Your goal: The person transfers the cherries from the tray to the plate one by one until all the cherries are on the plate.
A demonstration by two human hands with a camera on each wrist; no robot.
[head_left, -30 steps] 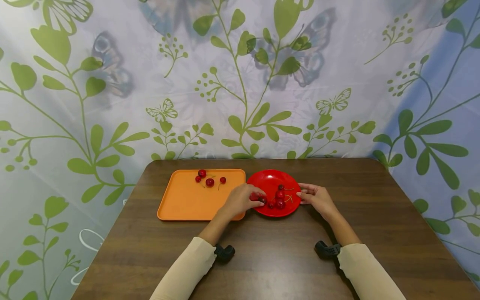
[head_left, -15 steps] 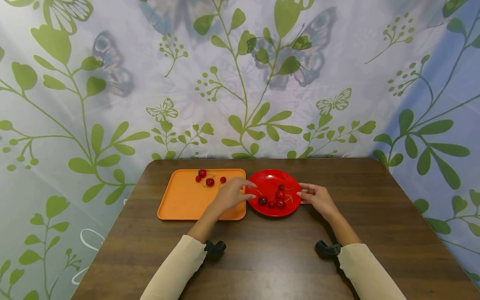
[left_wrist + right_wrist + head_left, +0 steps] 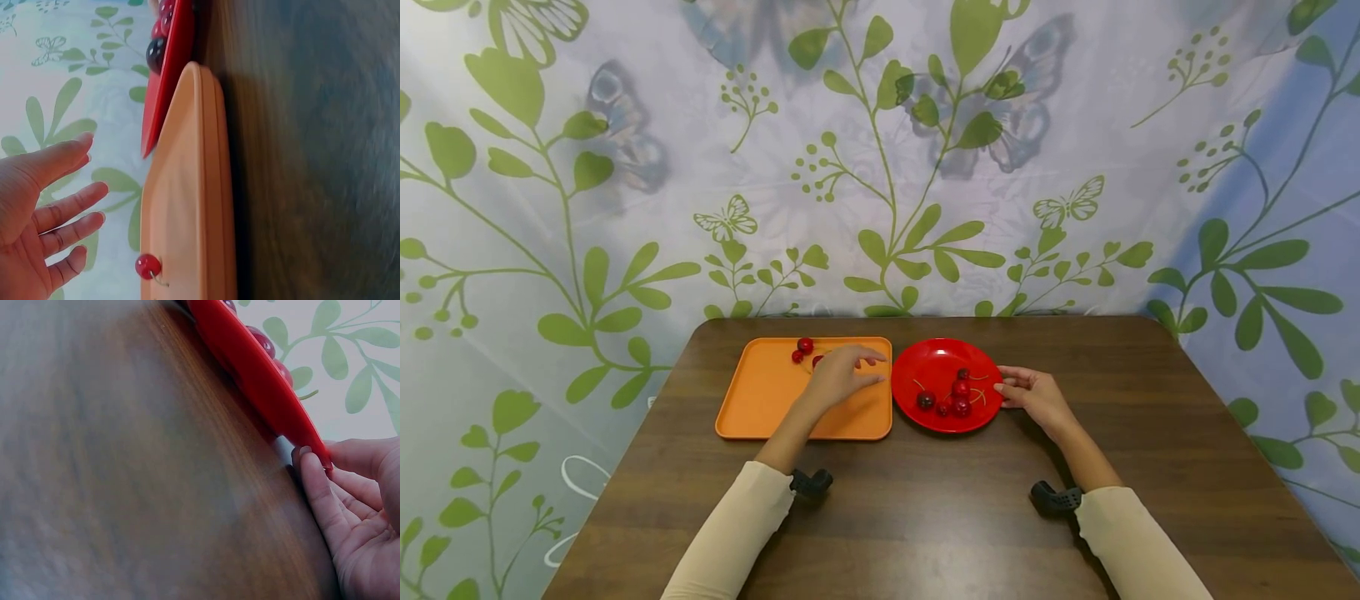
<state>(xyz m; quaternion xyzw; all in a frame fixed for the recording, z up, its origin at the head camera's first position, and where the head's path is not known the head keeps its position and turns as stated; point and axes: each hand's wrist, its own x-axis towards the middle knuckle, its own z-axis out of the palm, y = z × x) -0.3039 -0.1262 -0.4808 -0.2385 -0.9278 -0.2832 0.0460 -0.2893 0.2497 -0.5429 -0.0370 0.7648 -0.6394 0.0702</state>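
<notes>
My left hand (image 3: 837,379) hovers above the right half of an orange tray (image 3: 760,408), its fingers loosely spread with nothing between them. On the tray's far side lie several red cherries (image 3: 805,345), some covered by that hand; one cherry (image 3: 148,266) with its stem shows in the left wrist view. A round red plate (image 3: 940,354) stands right beside the tray and bears several cherries (image 3: 961,407), with a darker cherry (image 3: 926,400) at their left. At the plate's right rim, my right hand (image 3: 1033,398) pinches the edge between thumb and fingers, as the right wrist view shows.
Tray and plate stand toward the far edge of a brown wooden table (image 3: 940,525). Behind it hangs a pale cloth (image 3: 820,192) printed with green leaves and butterflies. A dark wrist mount (image 3: 1056,498) sits at the right sleeve cuff.
My left hand has let go of the dark cherry on the plate's left side and moved left and back over the tray, fingers spread. The right hand keeps its place at the plate's rim.
</notes>
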